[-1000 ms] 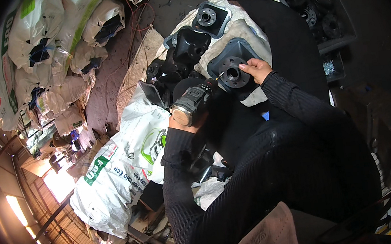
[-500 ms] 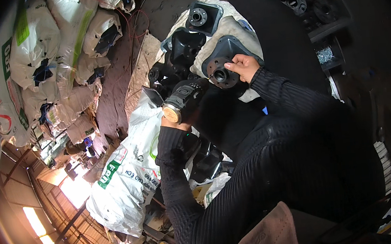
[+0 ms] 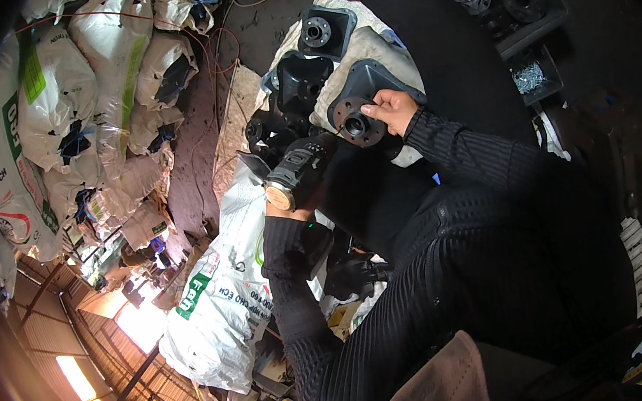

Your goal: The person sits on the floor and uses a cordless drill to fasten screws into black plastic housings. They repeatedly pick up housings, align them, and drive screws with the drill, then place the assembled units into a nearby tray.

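Observation:
In front of me, a black round flange [image 3: 355,126] with a hollow centre and a ring of holes stands on a dark part with a wide flared base [image 3: 372,78]. My right hand [image 3: 395,111] closes on the flange's rim, thumb on its face. My left hand [image 3: 286,211] is wrapped round a dark power drill [image 3: 303,162] with a brass-coloured round rear end. Its thin tip meets the flange's left edge; whether it sits in a hole, I cannot tell. The drill hides most of my left fingers.
Similar parts [image 3: 325,32] lie beyond on pale cloth. A grey bin [image 3: 553,29] of dark metal parts and a tray of small silver screws [image 3: 530,78] are at the right. White sacks [image 3: 59,95] stand at the left; another sack [image 3: 216,321] lies beside my left arm.
The view has shifted slightly, and everything sits a little differently in it. Both hands keep their hold, with the drill's tip still at the flange.

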Demonstrator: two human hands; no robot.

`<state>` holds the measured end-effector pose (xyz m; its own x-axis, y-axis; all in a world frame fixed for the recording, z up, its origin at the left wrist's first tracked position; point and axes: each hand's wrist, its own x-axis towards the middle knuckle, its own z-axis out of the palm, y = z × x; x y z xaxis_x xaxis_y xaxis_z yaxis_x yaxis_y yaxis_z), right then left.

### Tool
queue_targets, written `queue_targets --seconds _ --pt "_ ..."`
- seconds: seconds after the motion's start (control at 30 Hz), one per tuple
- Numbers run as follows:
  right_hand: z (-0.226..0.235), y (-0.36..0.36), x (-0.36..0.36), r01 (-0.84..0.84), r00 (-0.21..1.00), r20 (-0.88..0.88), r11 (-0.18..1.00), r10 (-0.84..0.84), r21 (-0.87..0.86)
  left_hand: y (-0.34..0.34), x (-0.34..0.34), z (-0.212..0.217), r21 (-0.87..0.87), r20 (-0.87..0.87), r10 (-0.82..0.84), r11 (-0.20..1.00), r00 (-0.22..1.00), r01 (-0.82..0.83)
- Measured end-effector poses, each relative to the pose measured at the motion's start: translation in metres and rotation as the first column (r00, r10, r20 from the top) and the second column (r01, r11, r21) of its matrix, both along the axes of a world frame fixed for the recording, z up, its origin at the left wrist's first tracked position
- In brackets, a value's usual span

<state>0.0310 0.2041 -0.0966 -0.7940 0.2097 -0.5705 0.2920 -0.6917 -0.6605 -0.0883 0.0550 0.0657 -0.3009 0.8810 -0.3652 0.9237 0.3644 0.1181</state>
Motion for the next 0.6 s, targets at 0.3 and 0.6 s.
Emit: queue_targets --seconds 0.3,0.6 --pt "-0.001 -0.002 0.000 0.046 0.999 -0.004 0.999 -0.046 -0.027 0.006 0.007 0.005 0.113 0.197 0.119 0.983 0.973 -0.143" --pt "-0.012 -0.004 0.005 -0.006 0.994 0.106 0.982 -0.015 0.191 0.000 0.001 -0.004 0.181 0.256 0.129 0.967 0.958 -0.179"
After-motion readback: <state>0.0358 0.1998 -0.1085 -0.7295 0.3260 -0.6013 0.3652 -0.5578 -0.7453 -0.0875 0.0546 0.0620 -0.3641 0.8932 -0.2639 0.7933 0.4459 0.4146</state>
